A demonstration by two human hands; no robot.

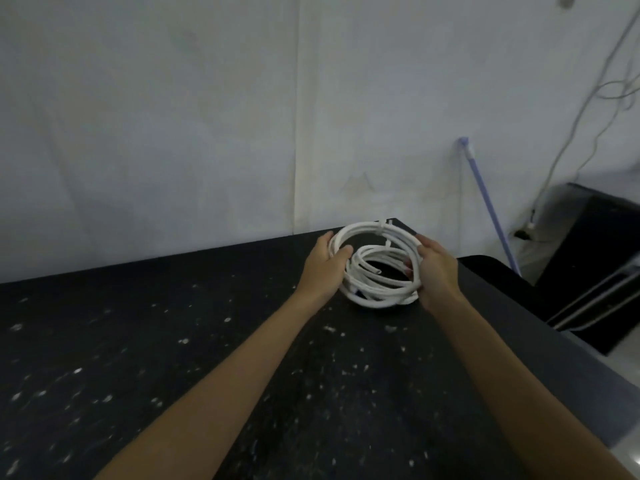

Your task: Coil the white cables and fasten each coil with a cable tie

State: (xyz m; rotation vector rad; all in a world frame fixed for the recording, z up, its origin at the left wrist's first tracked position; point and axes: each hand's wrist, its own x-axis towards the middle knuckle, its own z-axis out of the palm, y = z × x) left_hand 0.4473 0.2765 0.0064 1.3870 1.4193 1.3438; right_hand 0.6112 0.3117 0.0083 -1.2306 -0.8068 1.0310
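White cable (374,293) sits wound in a stack of loops at the far right of the black speckled tabletop (173,341), close to its far edge and the wall. My left hand (327,263) grips the left side of the stack, thumb hooked inside the ring and fingers round the outside. My right hand (434,268) curls round the right side, fingertips tucked inward. Both are closed on the cable. A tie (382,227) seems to cinch the top loops at the far side, though blur keeps me from being sure. I cannot tell whether this is one coil or two stacked.

I judge the cable light but springy. The round sheath looks fairly stiff, so untied loops will want to fan open, and a cut end (376,271) pokes into the middle. The jacket looks smooth, so turns may slide over each other. It is not fragile. The best hold is on opposite sides, pinching all turns together. For tying, I would clamp just beside the spot where the tie goes and trap the free end under a thumb.
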